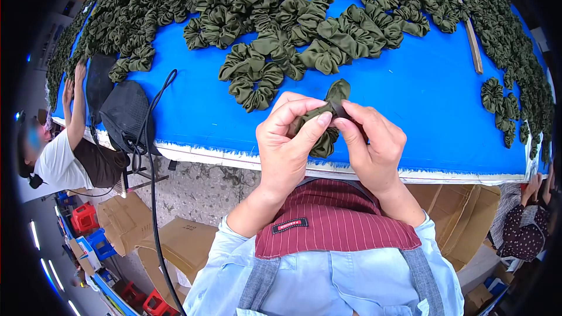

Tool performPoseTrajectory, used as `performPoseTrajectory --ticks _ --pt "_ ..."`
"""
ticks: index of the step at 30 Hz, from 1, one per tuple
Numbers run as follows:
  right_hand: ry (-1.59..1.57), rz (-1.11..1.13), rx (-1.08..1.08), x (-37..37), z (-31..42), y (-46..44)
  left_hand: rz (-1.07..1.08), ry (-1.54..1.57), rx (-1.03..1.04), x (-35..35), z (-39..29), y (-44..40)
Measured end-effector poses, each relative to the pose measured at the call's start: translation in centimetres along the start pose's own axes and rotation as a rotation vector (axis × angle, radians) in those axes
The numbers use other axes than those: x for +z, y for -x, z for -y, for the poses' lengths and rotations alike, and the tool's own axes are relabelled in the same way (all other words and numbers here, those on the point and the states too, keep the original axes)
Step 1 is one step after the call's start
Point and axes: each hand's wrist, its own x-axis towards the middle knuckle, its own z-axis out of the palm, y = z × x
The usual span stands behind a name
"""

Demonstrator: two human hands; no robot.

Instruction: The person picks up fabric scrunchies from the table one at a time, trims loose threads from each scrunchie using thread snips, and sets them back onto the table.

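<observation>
Between my two hands is a dark green fabric scrunchie point(338, 91), held up just over the near edge of the blue table. My left hand point(287, 137) is closed, its thumb and fingers pinching the gathered cloth. My right hand point(376, 143) pinches the other side, where a dark strip shows at the fingertips; what the strip is I cannot tell. The fingers hide part of the scrunchie. Just beyond my left hand lies a loose scrunchie point(257, 86) at the front of a large heap of matching scrunchies point(252, 0).
A wooden strip point(470, 41) lies across the blue table point(193, 105), with more scrunchies point(500, 108) to its right. Black mesh bags point(126, 111) and a cable point(152, 169) are at left. Cardboard boxes point(181, 246) stand below. One person point(64, 158) reaches in at left, another point(521, 228) at right.
</observation>
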Motion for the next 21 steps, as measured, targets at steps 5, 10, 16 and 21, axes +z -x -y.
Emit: performPoseTrajectory --ticks 5,10,16,21 --pt "-0.249 -0.017 0.227 -0.68 -0.04 0.11 -0.087 -0.179 0.178 0.21 -0.06 0.03" --pt "-0.223 0.079 0.16 -0.9 0.37 0.09 -0.119 -0.326 0.377 -0.01 0.2 -0.21" --pt "-0.182 0.063 0.111 -0.61 0.4 0.01 -0.077 -0.494 0.508 -0.23 0.07 -0.23" --pt "-0.214 -0.007 0.206 -0.57 0.06 0.4 -0.014 -0.556 0.538 -0.33 -0.02 -0.22"
